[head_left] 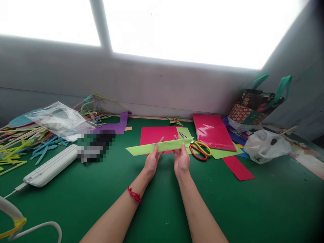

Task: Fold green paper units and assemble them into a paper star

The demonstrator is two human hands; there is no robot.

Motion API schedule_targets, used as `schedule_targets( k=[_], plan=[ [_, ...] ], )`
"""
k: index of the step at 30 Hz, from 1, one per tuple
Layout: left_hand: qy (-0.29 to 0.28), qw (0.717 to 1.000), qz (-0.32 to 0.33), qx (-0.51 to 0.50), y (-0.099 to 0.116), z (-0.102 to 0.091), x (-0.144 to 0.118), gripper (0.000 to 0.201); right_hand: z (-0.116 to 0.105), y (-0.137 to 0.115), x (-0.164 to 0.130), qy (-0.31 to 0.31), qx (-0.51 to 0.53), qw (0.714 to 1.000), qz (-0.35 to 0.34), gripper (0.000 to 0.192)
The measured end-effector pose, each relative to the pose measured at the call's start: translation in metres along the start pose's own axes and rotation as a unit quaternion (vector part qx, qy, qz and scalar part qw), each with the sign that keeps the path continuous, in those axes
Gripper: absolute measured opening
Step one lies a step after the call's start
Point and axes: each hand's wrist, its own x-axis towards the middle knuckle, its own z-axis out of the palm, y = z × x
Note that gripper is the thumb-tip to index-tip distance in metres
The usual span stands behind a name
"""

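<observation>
Between my two hands a long strip of folded light green paper (165, 145) is held up above the table, its left end slanted to a point. My left hand (152, 158) pinches the strip near its middle, thumb in front and fingers behind. Near the right end, my right hand (181, 160) grips it the same way. Behind the strip lies a red paper sheet (152, 135), with a piece of green paper (186, 131) over its right side. Scissors (199, 151) with red and yellow handles rest just right of my right hand.
A plastic-wrapped pack of red paper (212, 131) and a red strip (238, 167) lie to the right, near a white plastic bag (265, 148) and a tote bag (253, 106). At left are a white power strip (52, 165) and colourful pipe cleaners (15, 145). A paper star (175, 120) sits behind.
</observation>
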Motion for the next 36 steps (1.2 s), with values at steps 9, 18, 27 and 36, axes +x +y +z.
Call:
schedule_targets(
  k=[9, 18, 27, 36],
  plan=[
    [0.014, 1.0, 0.023, 0.009, 0.003, -0.005, 0.0, 0.043, -0.033, -0.012, 0.019, 0.107, 0.014, 0.994, 0.013, 0.057],
    [-0.016, 1.0, 0.013, 0.02, -0.004, 0.003, -0.003, 0.041, 0.023, 0.024, -0.023, -0.036, 0.001, 0.997, 0.071, 0.044],
    [0.017, 0.999, 0.013, 0.035, 0.0, -0.005, 0.0, 0.039, 0.008, 0.01, -0.007, -0.041, 0.056, 0.99, 0.125, 0.039],
    [0.067, 0.997, 0.015, -0.041, 0.01, -0.016, 0.004, 0.049, -0.016, 0.001, 0.005, 0.044, 0.006, 0.995, 0.093, 0.039]
  ],
)
